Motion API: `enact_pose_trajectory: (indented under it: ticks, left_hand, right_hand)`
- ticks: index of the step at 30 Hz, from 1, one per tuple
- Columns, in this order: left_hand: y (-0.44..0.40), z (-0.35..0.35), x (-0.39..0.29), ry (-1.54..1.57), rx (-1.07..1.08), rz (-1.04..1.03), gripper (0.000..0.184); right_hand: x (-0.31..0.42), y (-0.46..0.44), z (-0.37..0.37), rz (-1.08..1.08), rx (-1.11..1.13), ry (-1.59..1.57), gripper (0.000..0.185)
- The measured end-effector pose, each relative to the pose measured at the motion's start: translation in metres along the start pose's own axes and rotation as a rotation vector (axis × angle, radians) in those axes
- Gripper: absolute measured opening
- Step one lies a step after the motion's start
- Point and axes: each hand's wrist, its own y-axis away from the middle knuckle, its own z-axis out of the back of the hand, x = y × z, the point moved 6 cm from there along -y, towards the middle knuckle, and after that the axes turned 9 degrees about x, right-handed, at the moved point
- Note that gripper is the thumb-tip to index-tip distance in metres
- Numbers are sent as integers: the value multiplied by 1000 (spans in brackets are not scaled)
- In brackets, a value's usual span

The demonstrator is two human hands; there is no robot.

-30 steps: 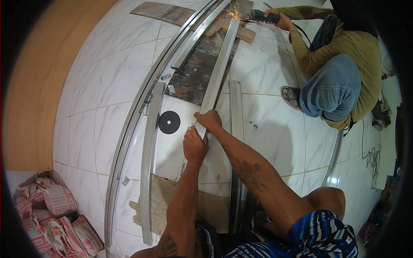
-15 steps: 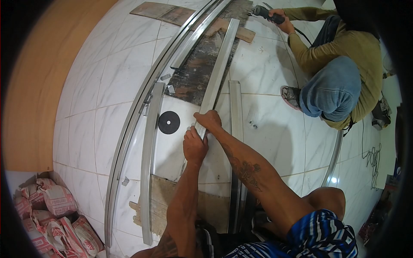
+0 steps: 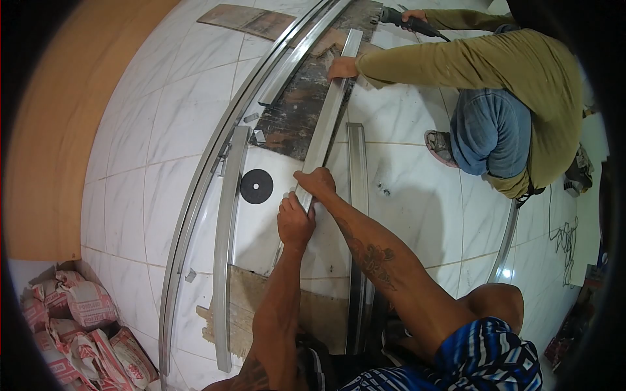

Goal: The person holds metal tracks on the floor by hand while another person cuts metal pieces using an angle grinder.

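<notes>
Bags (image 3: 91,303) piled near L, contents hidden. Held bar (image 3: 327,127) is mid-scene, long axis near-far, far end angled R over dark board (image 3: 297,98), w/ fingers of L hand (image 3: 295,220) & R hand (image 3: 317,183) clamped on near part; co-worker's hand (image 3: 343,68) on it close to far end, grinder (image 3: 392,17) in their other hand (image 3: 411,15), far R. Tile floor (image 3: 404,117) stretches R, past 2nd bar (image 3: 357,163), to co-worker's shoe (image 3: 442,147); room's tighter L, w/ disc (image 3: 256,187) btwn held bar & L bar (image 3: 228,234).
</notes>
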Motion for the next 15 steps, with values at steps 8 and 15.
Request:
enact_pose_trajectory:
  ticks: [8,15]
  left_hand:
    - [5,3,-7,-25,17,34,70]
    - [4,3,-1,137,121,140,71]
  right_hand:
    - [-5,2,2,-33,7,-68,72]
    - [2,21,10,-28,19,-144,61]
